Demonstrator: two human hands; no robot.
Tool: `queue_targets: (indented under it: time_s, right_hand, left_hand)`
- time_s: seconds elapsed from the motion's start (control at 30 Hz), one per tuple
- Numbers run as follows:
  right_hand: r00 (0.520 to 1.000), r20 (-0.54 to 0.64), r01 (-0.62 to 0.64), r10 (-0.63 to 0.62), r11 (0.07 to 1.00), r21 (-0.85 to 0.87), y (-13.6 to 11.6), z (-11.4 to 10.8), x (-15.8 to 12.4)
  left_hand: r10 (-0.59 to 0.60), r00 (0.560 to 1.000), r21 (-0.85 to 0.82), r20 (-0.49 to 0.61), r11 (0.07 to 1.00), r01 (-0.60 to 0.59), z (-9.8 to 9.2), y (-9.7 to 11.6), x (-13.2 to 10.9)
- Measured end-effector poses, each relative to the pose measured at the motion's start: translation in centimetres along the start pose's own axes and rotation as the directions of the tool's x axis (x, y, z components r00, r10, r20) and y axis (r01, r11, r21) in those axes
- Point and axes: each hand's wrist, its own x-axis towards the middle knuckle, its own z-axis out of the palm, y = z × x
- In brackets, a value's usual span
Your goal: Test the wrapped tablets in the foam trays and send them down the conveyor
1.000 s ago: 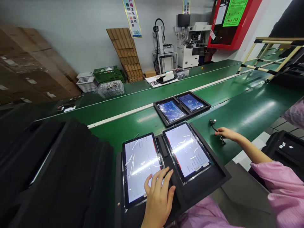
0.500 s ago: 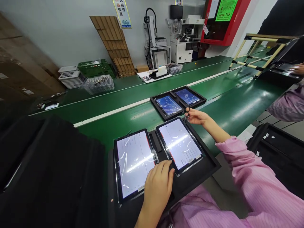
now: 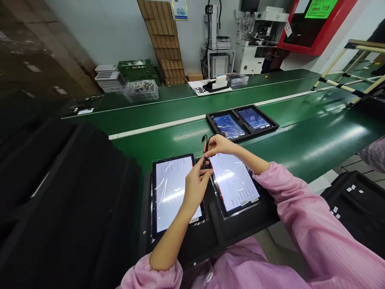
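A black foam tray in front of me carries two lit tablets, a left tablet and a right tablet, both under clear film. Over the gap between them my right hand pinches a short black cable near its upper end. My left hand pinches the same cable's lower end, just above the inner edges of the tablets.
A second black tray with two lit tablets lies farther along the green conveyor belt. Black foam trays are stacked at my left and lower right. Cardboard, crates and machines line the far wall.
My right hand picked up the cable from the belt and brought it left over the tablets. My left hand lifted off the tray and took hold of the cable's lower end.
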Motion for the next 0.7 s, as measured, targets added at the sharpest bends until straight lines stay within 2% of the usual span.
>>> queue_targets:
  time_s: [0.1, 0.17, 0.3, 0.43, 0.5, 0.6, 0.7]
  right_hand:
    - [0.99, 0.091, -0.107, 0.11, 0.994, -0.033, 0.8, -1.5, 1.6]
    - [0.982, 0.108, -0.152, 0.156, 0.987, -0.047, 1.5, -2.6, 2.3]
    - [0.985, 0.035, -0.166, 0.167, 0.985, -0.043, 3.6, -4.1, 2.8]
    - [0.987, -0.083, -0.139, 0.135, 0.99, -0.039, 5.4, -4.8, 2.6]
    - [0.986, -0.119, -0.125, 0.119, 0.991, -0.051, 5.8, -5.1, 2.6]
    - [0.987, -0.117, -0.122, 0.114, 0.991, -0.062, 5.9, -5.4, 2.6]
    - [0.989, -0.095, -0.121, 0.115, 0.991, -0.056, 5.9, -5.6, 2.7]
  left_hand:
    - [0.039, 0.994, 0.104, -0.098, 0.994, -0.029, -0.8, -0.8, 0.9]
    - [0.063, 0.993, 0.198, -0.105, 0.979, -0.041, -1.5, -1.0, 1.3]
    - [0.035, 0.998, 0.341, 0.043, 0.939, -0.048, -1.7, -1.3, 1.2]
    - [0.053, 0.99, 0.425, 0.129, 0.899, -0.104, -0.3, -1.3, -0.6]
    - [0.045, 0.981, 0.526, 0.189, 0.839, -0.14, 0.5, -1.2, -1.9]
    - [0.018, 0.958, 0.705, 0.286, 0.674, -0.223, 1.6, -1.4, -3.9]
    - [0.043, 0.947, 0.761, 0.319, 0.584, -0.282, 2.4, -2.3, -5.5]
